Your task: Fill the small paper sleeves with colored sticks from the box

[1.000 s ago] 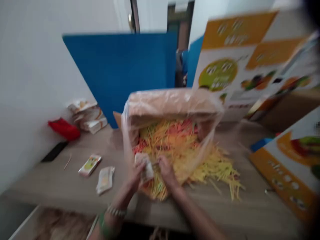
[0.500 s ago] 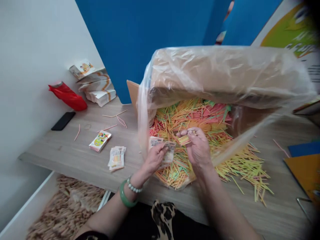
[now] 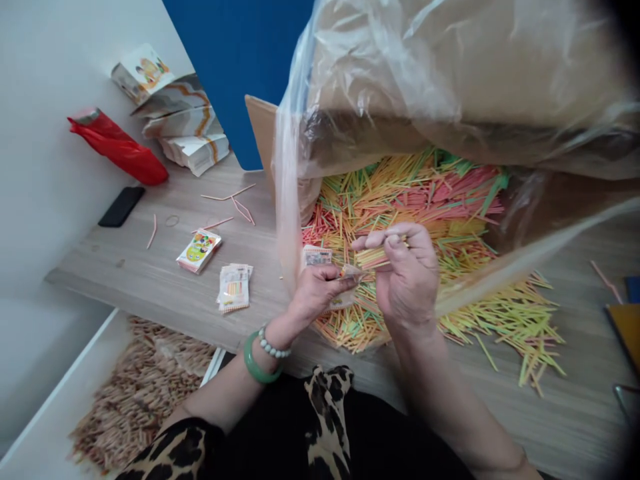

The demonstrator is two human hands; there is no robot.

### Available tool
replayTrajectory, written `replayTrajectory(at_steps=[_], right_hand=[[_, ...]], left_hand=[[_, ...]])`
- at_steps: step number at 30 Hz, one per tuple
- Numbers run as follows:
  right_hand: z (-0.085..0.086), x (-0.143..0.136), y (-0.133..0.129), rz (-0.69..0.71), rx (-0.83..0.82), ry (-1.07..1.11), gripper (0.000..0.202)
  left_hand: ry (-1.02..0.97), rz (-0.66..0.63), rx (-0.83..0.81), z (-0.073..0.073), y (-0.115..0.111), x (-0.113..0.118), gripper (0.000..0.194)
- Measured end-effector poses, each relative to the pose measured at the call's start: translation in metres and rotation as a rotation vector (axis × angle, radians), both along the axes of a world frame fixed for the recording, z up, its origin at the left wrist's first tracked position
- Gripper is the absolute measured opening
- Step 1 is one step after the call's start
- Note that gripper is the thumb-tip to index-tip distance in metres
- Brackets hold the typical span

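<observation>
My left hand [image 3: 316, 292] is closed on a small clear printed packet [image 3: 352, 271], its mouth turned to the right. Just beside it, my right hand [image 3: 407, 273] pinches a small bundle of thin yellow and orange sticks [image 3: 374, 257], whose left ends point at the packet's mouth. Whether the tips are inside the packet I cannot tell. Another printed packet [image 3: 317, 255] lies behind my left hand. Beneath both hands spreads a heap of thin coloured sticks [image 3: 400, 193], in yellow, orange, pink and green, inside a plastic-lined cardboard box [image 3: 450, 73].
On the table's left lie a small stack of filled packets [image 3: 235, 288], a small printed box [image 3: 199, 251], a black phone [image 3: 121, 206], a red pouch [image 3: 120, 148] and stacked cartons [image 3: 193, 143]. An open drawer [image 3: 140, 393] below holds many sticks. Loose sticks [image 3: 515, 327] spill rightward.
My hands have come closer together, and the bundle of sticks now meets or nearly meets the packet's mouth. The view has tipped down and closer to the box.
</observation>
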State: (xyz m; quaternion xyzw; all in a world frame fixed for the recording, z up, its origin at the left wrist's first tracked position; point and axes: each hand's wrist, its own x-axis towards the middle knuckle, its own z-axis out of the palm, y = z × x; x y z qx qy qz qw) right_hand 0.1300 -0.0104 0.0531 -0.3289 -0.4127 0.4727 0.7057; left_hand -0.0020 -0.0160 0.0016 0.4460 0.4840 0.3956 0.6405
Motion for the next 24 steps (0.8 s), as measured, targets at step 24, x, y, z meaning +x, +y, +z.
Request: replayTrajectory(at_steps=[24], right_hand=[[-0.031,0.04,-0.017,0.268,-0.232,-0.487,0.03]], left_hand=[[-0.263,0.004,0.057,0.002,-0.007,-0.007,0.04]])
